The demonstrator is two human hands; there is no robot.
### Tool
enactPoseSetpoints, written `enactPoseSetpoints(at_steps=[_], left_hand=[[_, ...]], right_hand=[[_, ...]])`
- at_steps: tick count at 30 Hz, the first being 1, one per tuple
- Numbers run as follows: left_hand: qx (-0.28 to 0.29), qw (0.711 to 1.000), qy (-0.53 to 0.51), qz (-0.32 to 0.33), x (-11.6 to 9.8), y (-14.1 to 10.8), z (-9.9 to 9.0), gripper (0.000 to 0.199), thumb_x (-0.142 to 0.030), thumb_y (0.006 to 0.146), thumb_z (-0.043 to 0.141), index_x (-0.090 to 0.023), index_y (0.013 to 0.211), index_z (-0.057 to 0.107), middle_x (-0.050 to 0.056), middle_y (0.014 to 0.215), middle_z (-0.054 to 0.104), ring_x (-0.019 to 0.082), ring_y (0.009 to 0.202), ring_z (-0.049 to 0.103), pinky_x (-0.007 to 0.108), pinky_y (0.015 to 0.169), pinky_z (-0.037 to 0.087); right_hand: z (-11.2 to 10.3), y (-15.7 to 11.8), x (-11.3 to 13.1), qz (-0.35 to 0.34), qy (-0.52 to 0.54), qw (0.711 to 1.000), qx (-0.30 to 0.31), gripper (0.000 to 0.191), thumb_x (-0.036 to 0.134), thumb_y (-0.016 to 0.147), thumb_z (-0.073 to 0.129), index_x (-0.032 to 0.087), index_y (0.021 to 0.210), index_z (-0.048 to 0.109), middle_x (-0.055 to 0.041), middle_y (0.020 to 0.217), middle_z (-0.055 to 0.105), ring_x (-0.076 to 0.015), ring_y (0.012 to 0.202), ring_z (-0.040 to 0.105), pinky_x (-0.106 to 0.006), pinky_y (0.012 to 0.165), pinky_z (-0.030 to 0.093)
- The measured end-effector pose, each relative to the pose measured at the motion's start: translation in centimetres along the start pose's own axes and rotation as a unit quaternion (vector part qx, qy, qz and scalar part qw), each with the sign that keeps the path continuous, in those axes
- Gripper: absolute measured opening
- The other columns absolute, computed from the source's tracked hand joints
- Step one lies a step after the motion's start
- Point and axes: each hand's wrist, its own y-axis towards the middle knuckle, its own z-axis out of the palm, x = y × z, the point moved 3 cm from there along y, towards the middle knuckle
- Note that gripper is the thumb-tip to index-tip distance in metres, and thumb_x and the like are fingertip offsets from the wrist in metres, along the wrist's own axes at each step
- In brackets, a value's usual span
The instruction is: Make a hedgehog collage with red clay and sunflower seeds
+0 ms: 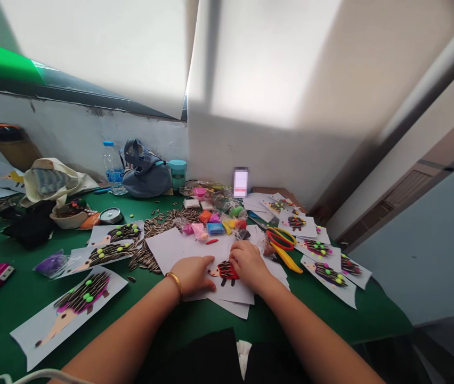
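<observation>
A small hedgehog picture [227, 270], with a red clay body, dark striped seeds for spines and dark feet, lies on a white paper sheet [237, 294] in front of me. My left hand [192, 274], a gold bangle at its wrist, rests on the sheet left of the hedgehog, thumb and fingers apart. Over the hedgehog's right side my right hand [249, 265] has its fingers curled together at the seeds; whatever is between the fingertips is hidden. A heap of sunflower seeds [163, 226] lies beyond my left hand.
Bagged coloured clay [216, 228] lies behind the sheet. Scissors [281, 238] and a yellow-handled tool [286, 258] lie right of it. Finished hedgehog cards [326, 274] spread along the right; a larger hedgehog card [73, 314] lies left. A bottle [113, 170] and blue bag [145, 173] stand behind.
</observation>
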Motion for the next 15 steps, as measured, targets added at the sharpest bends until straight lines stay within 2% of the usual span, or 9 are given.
enactPoseSetpoints(at_steps=[5, 15], left_hand=[[-0.003, 1.000, 0.004, 0.007, 0.12, 0.00, 0.09, 0.071, -0.054, 0.060, 0.074, -0.026, 0.123, 0.059, 0.011, 0.115, 0.069, 0.034, 0.106, 0.062, 0.037, 0.080, 0.048], [-0.004, 1.000, 0.003, 0.009, 0.05, -0.03, -0.03, 0.071, -0.053, 0.061, 0.074, -0.025, 0.125, 0.058, 0.012, 0.116, 0.068, 0.035, 0.107, 0.062, 0.038, 0.082, 0.047]], right_hand=[[-0.15, 0.26, 0.19, -0.008, -0.016, 1.000, 0.017, 0.013, 0.010, 0.082, 0.060, 0.020, 0.079, 0.068, -0.0046, 0.101, 0.065, -0.0225, 0.101, 0.053, -0.037, 0.084, 0.037], [-0.06, 0.00, 0.02, -0.009, -0.022, 1.000, 0.009, 0.013, 0.011, 0.082, 0.061, 0.022, 0.080, 0.069, -0.0045, 0.100, 0.065, -0.0233, 0.100, 0.053, -0.038, 0.084, 0.037]])
